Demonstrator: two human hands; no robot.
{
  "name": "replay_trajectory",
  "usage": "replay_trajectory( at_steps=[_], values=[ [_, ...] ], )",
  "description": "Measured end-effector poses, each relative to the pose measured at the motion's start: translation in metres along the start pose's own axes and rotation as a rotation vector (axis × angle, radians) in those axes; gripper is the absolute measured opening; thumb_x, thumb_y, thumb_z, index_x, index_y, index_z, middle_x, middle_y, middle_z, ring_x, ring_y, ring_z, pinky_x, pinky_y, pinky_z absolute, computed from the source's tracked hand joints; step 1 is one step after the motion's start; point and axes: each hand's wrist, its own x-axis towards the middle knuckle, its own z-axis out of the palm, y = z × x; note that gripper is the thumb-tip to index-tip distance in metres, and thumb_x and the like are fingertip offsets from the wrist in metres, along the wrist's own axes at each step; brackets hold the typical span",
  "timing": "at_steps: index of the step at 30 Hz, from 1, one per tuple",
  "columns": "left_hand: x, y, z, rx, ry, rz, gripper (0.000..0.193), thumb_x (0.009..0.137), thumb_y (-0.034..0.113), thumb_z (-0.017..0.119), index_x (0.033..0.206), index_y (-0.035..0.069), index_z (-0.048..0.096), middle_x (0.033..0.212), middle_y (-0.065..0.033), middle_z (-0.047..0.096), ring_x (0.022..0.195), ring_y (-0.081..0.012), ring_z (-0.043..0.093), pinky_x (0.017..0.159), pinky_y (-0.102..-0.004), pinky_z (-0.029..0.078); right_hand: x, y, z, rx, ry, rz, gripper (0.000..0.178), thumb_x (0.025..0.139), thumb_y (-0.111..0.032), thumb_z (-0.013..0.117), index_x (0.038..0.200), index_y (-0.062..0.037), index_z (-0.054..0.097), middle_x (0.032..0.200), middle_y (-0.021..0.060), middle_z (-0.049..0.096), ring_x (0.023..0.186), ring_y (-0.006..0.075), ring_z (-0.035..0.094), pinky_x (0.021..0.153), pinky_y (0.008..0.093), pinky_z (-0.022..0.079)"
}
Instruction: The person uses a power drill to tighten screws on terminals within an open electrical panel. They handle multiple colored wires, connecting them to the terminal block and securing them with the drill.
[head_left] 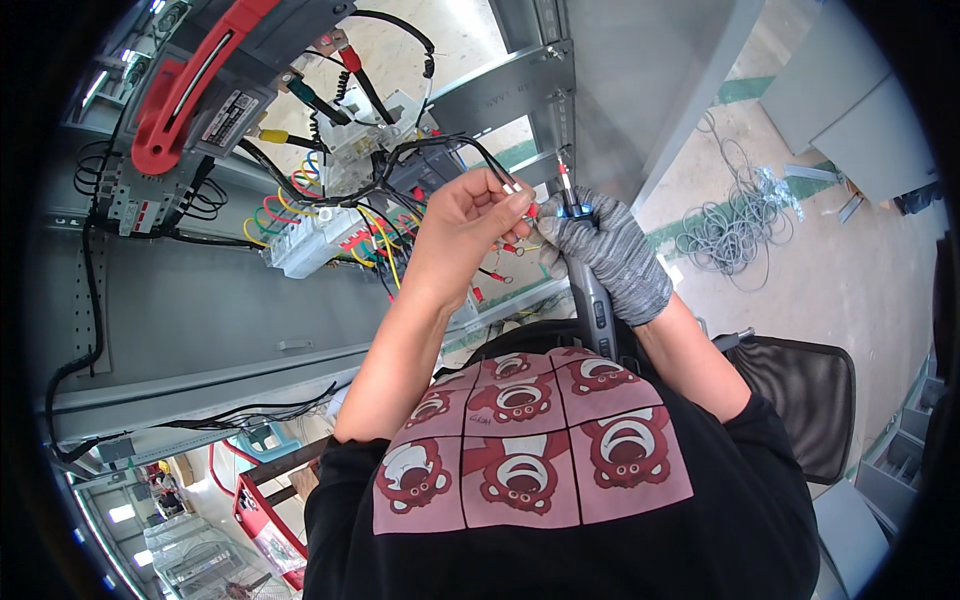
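Note:
My left hand (468,225), bare, pinches the ends of thin black wires (492,160) that carry white sleeves, with a bit of red showing at the fingertips. In a grey knit glove, my right hand (612,255) is wrapped round a slim dark powered screwdriver (592,305). Its shaft points up and away, with a red band near the tip. The two hands are close together at chest height. Below my left fingers hang loose wire ends with red ring terminals (500,278). How many wires I hold is partly hidden by my fingers.
An open metal cabinet has a large breaker with a red handle (190,95), grey terminal blocks (310,240) and coloured wires. Its grey panel (650,90) rises on the right. Coiled grey cable (735,225) lies on the floor. A black mesh chair (795,405) stands right; a red cart (268,530), lower left.

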Motion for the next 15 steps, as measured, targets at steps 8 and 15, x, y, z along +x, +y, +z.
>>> replay_trajectory(
  at_steps=[8, 15],
  values=[
    [0.002, -0.014, -0.008, -0.001, -0.030, 0.110, 0.008, 0.092, 0.013, 0.065, 0.095, 0.006, 0.063, 0.097, 0.0026, 0.065, 0.080, -0.0024, 0.053, 0.068, -0.0190, 0.041, 0.007, 0.015, -0.007, 0.190, -0.171, 0.167, 0.023, 0.091, -0.027, 0.064, 0.094, -0.0053, 0.069, 0.074, 0.0028, 0.066, 0.059, 0.0101, 0.060, 0.052, 0.0227, 0.048],
    [-0.002, -0.013, -0.007, 0.042, -0.023, 0.156, 0.006, 0.093, 0.011, 0.063, 0.097, 0.006, 0.061, 0.098, 0.0017, 0.065, 0.083, -0.0042, 0.055, 0.073, -0.0206, 0.043, 0.006, 0.010, -0.010, 0.068, -0.097, 0.198, 0.024, 0.090, -0.029, 0.065, 0.091, -0.0054, 0.069, 0.067, 0.0023, 0.063, 0.055, 0.0104, 0.059, 0.049, 0.0227, 0.046]
  ],
)
